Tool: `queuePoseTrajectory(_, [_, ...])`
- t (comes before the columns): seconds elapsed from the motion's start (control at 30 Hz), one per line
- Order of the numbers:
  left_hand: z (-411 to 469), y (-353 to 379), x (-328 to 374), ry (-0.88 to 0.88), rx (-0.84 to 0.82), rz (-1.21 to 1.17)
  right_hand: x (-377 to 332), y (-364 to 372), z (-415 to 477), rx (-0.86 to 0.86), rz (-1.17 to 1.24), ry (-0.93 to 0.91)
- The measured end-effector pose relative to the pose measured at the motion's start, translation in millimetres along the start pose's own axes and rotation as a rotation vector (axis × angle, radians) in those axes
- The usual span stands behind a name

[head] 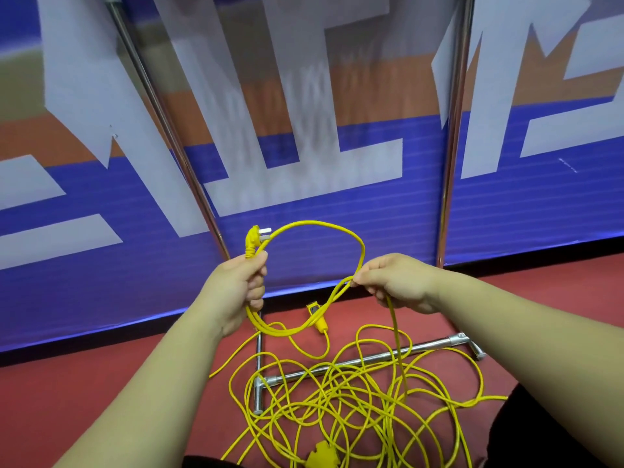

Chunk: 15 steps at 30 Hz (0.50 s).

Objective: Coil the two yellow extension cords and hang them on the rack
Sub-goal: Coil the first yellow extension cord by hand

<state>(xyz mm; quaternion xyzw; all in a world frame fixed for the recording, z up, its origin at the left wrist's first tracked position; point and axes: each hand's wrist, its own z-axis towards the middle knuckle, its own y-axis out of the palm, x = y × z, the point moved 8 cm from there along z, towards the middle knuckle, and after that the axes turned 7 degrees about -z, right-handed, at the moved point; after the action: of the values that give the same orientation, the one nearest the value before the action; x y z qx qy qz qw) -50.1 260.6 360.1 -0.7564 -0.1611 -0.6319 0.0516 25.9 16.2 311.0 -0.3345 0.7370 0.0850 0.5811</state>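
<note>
We hold both forearms out ahead of us, hands raised level above the red floor (84, 383). Our left hand (241, 288) is a fist round a yellow cord (324, 226) just below its plug (255, 239), which sticks up past the thumb; the fingers (256, 285) are curled tight on the strands. Our right hand (391, 282), knuckles up, pinches the same cord between thumb and fingertips. One loop arches between the hands and another sags beneath them. From the right hand the cord drops to a loose yellow tangle (337, 400) on the floor, lying over the rack (371, 358) base tubes, near the floor's far edge by the banner (337, 214). A yellow socket block (322, 454) lies at the tangle's near side.
</note>
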Motion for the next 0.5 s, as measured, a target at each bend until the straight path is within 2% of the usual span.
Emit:
queuePoseTrajectory(0.2, [-1.3, 32.2, -25.4, -0.035, 0.020, 0.082, -21.8, 11.1, -10.4, -0.063, -0.054, -0.100])
queuePoseTrajectory(0.4, [-5.8, 65.8, -37.4, -0.067, -0.125, 0.179, -35.1, 11.5, -15.6, -0.061, -0.085, -0.188])
queuePoseTrajectory(0.5, [-5.4, 71.1, -36.1, -0.038, -0.143, 0.245, -39.1, 7.0, -17.0, -0.040, -0.072, -0.204])
